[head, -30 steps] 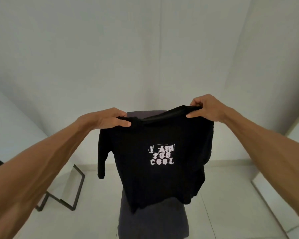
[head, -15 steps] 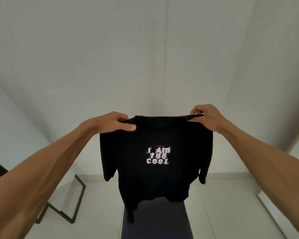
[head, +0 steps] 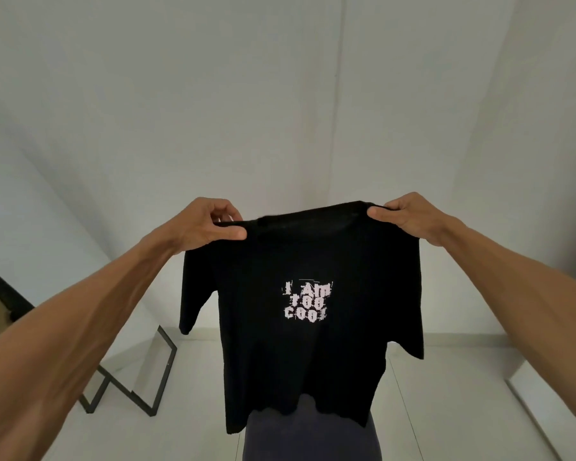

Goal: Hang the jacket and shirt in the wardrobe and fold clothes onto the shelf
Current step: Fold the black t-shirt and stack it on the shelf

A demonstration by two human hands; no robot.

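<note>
Two bare forearms reach in from the lower corners of the frame. At centre-left, the left hand (head: 210,227) pinches one shoulder of a black T-shirt (head: 300,354), its thumb laid flat across the front of the cloth and its fingers curled behind. At centre-right, the right hand (head: 409,216) grips the other shoulder in the same way, thumb forward and fingers folded over the seam.

The shirt hangs full length in mid-frame, held up in the air with its front to the camera and both short sleeves drooping. A white chest print (head: 306,302) reads "I AM TOO COOL".

Below the uneven hem, at bottom centre, a dark grey surface (head: 313,437) shows; what it belongs to cannot be told. Pale floor tiles (head: 446,377) spread behind it.

At lower left, a black metal frame (head: 160,371) stands on the floor against the wall. A white panel (head: 552,404) runs along the lower right edge. Plain off-white walls (head: 213,94) fill the upper half, meeting at a vertical seam above the shirt.
</note>
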